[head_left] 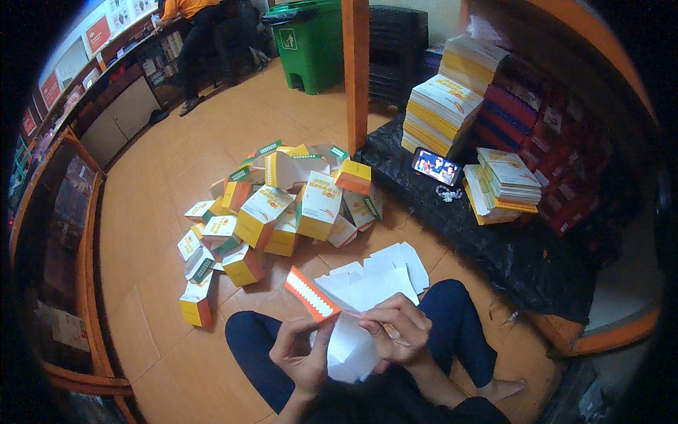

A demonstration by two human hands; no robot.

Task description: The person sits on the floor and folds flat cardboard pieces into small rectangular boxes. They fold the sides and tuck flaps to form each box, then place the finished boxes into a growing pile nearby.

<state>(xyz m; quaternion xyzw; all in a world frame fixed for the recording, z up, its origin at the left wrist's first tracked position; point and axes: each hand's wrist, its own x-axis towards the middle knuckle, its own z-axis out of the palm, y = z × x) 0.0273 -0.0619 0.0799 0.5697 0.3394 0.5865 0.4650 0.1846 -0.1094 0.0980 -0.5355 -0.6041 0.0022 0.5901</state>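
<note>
Over my lap I hold a partly folded paper carton, its white inside showing and an orange panel with a white toothed pattern at its upper left. My left hand pinches the carton at the lower end of the orange panel, thumb against fingers. With its fingertips, my right hand grips the carton's white edge on the other side. Just beyond my hands, flat white carton blanks lie between my crossed legs. Farther off is a heap of folded cartons in white, yellow, orange and green.
To the right, stacks of flat cartons and a smaller stack rest on black sheeting, beside a phone with a lit screen. An orange post and green bin stand behind. Another person stands far left.
</note>
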